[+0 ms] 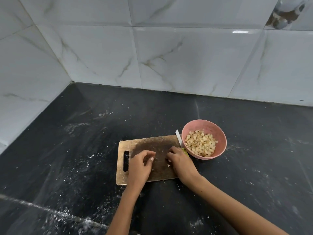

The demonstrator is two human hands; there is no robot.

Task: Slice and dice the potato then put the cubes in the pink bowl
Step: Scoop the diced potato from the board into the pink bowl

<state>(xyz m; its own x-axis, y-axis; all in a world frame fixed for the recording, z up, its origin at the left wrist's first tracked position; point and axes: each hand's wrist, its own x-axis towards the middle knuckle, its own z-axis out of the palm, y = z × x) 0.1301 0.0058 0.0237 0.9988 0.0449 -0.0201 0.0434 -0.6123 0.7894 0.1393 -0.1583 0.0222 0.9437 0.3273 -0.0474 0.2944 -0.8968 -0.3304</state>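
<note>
A wooden cutting board [149, 145] and a pink bowl [218, 133] are carried by the dark stone desk [84, 150], which is dusted with white specks.

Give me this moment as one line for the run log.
cubes: in pink bowl | cutting board: few bits left | knife: lying between board and bowl | both hands: over board
</note>
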